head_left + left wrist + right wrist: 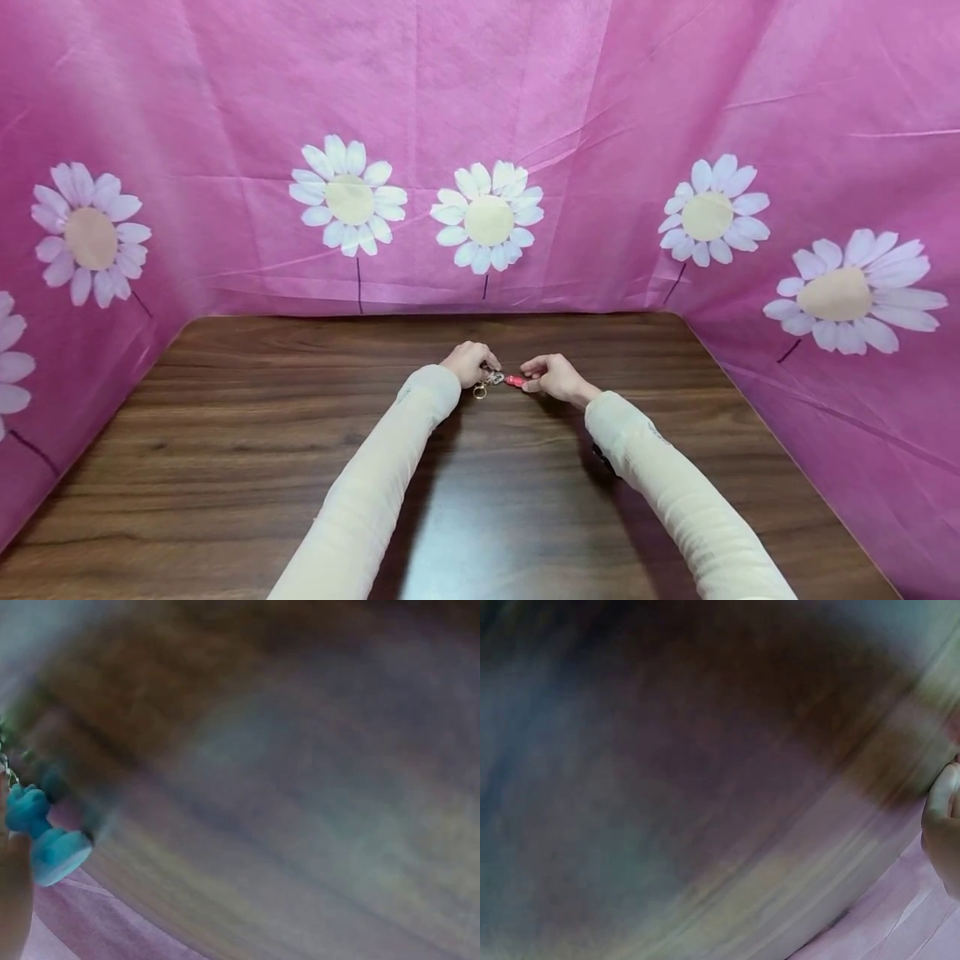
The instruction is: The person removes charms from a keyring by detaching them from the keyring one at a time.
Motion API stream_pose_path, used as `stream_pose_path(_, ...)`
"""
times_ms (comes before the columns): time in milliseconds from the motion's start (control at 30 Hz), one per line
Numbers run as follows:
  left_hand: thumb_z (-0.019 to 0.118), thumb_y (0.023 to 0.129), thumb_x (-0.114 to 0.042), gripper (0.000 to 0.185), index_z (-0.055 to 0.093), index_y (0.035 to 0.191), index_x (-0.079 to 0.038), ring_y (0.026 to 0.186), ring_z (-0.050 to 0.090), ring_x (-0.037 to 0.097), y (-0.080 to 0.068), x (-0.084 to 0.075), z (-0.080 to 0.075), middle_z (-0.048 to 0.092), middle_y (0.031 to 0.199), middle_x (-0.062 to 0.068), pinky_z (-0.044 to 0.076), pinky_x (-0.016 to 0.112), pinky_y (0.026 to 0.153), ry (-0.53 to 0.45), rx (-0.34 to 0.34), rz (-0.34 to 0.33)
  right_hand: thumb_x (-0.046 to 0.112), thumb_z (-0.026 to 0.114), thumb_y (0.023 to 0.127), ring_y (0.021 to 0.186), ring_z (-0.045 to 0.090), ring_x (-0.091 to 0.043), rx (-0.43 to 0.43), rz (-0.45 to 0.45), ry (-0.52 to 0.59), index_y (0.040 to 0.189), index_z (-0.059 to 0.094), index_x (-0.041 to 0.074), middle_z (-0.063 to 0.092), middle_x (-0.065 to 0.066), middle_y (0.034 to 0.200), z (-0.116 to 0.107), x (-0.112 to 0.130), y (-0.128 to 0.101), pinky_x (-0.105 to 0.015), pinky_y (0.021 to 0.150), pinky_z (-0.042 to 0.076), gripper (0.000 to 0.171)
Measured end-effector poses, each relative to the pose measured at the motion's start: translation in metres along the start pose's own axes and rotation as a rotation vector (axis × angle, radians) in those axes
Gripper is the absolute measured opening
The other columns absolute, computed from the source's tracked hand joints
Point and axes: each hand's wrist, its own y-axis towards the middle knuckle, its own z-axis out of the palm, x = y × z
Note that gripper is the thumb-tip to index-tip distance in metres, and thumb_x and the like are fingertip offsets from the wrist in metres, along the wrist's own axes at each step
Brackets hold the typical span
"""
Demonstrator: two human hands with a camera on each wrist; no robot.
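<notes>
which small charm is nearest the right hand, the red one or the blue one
The slim red charm, beside the right hand; the chunky turquoise-blue charm is by the left hand.

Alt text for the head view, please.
A person's left hand holds a small metal keychain with a gold ring, their right hand touching a red piece, over a wooden table. Behind hangs pink cloth printed with white flowers.

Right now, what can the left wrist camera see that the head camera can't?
Only the left wrist view shows a blue charm. Only the head view shows the red charm, gold ring, cream sleeves and the daisies' yellow centres. Both show the left hand, wooden table and pink cloth.
</notes>
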Motion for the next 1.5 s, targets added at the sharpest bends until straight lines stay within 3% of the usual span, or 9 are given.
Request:
stream_pose_path(167, 0.069, 0.075, -0.003, 0.016, 0.071, 0.089, -0.011, 0.079, 0.060, 0.011, -0.001, 0.000, -0.001, 0.068, 0.083, 0.000, 0.047, 0.023, 0.074, -0.037, 0.041, -0.076, -0.003, 0.071, 0.071, 0.079, 0.054, -0.014, 0.025, 0.014, 0.041, 0.108, 0.060, -0.010, 0.064, -0.019, 0.094, 0.001, 0.002, 0.001, -0.019, 0.057, 0.045, 0.040)
stream_pose_path(367, 0.066, 0.081, -0.009, 0.006, 0.062, 0.080, -0.013, 0.075, 0.055, 0.011, -0.007, -0.001, -0.005, 0.063, 0.079, -0.002, 0.045, 0.025, 0.073, -0.029, 0.086, -0.131, -0.002, 0.069, 0.073, 0.075, 0.054, -0.008, 0.064, 0.002, 0.064, 0.111, 0.058, -0.011, 0.065, -0.021, 0.098, 0.003, 0.003, -0.001, -0.018, 0.059, 0.045, 0.040)
stream_pose_path(467, 0.061, 0.086, -0.015, 0.003, 0.063, 0.084, -0.014, 0.078, 0.056, 0.012, -0.009, -0.005, -0.012, 0.065, 0.083, -0.002, 0.046, 0.028, 0.077, -0.039, 0.053, -0.129, 0.002, 0.067, 0.077, 0.078, 0.059, -0.011, 0.069, -0.018, 0.052, 0.113, 0.056, -0.011, 0.065, -0.022, 0.102, 0.001, 0.008, -0.003, -0.020, 0.064, 0.047, 0.039)
stream_pose_path(600, 0.057, 0.088, -0.018, 0.009, 0.066, 0.089, -0.015, 0.081, 0.058, 0.014, -0.010, -0.014, -0.028, 0.067, 0.092, 0.000, 0.047, 0.032, 0.079, -0.115, -0.046, -0.148, 0.006, 0.065, 0.082, 0.092, 0.063, -0.022, 0.050, -0.076, 0.035, 0.116, 0.055, -0.009, 0.063, -0.023, 0.107, -0.001, 0.019, -0.005, -0.026, 0.078, 0.051, 0.039)
stream_pose_path(733, 0.056, 0.090, -0.021, 0.011, 0.065, 0.090, -0.017, 0.083, 0.057, 0.013, -0.012, -0.024, -0.039, 0.067, 0.095, -0.001, 0.047, 0.030, 0.078, -0.157, -0.088, -0.153, 0.005, 0.065, 0.082, 0.102, 0.060, -0.032, 0.044, -0.097, 0.110, 0.119, 0.053, -0.009, 0.060, -0.025, 0.113, 0.004, 0.025, -0.006, -0.032, 0.085, 0.051, 0.041)
stream_pose_path(900, 0.057, 0.090, -0.022, 0.011, 0.066, 0.088, -0.017, 0.075, 0.056, 0.010, -0.019, -0.033, -0.043, 0.068, 0.088, -0.004, 0.047, 0.026, 0.070, -0.198, -0.093, -0.173, 0.005, 0.068, 0.079, 0.109, 0.058, -0.032, 0.025, -0.067, 0.208, 0.121, 0.051, -0.006, 0.060, -0.023, 0.116, 0.019, 0.026, -0.005, -0.033, 0.089, 0.049, 0.047)
stream_pose_path(1067, 0.057, 0.089, -0.019, 0.010, 0.066, 0.086, -0.016, 0.068, 0.060, 0.010, -0.023, -0.039, -0.049, 0.069, 0.080, -0.003, 0.046, 0.023, 0.064, -0.262, -0.125, -0.174, 0.008, 0.071, 0.076, 0.107, 0.057, -0.022, 0.018, -0.067, 0.183, 0.116, 0.059, 0.000, 0.065, -0.014, 0.111, 0.031, 0.029, 0.000, -0.034, 0.094, 0.044, 0.043)
stream_pose_path(1300, 0.059, 0.089, -0.018, 0.010, 0.067, 0.089, -0.013, 0.073, 0.059, 0.012, -0.026, -0.038, -0.059, 0.068, 0.082, 0.000, 0.046, 0.025, 0.065, -0.290, -0.191, -0.183, 0.010, 0.065, 0.083, 0.078, 0.060, -0.010, 0.051, -0.083, 0.191, 0.100, 0.065, -0.002, 0.069, -0.010, 0.091, 0.037, 0.036, 0.006, -0.028, 0.076, 0.050, 0.021)
stream_pose_path(1500, 0.059, 0.088, -0.017, 0.010, 0.067, 0.092, -0.012, 0.086, 0.062, 0.016, -0.030, -0.031, -0.062, 0.069, 0.088, 0.003, 0.048, 0.032, 0.077, -0.333, -0.278, -0.219, 0.008, 0.064, 0.083, 0.065, 0.056, -0.006, 0.022, -0.073, 0.270, 0.095, 0.061, -0.005, 0.069, -0.015, 0.089, 0.034, 0.037, 0.009, -0.024, 0.064, 0.048, 0.017)
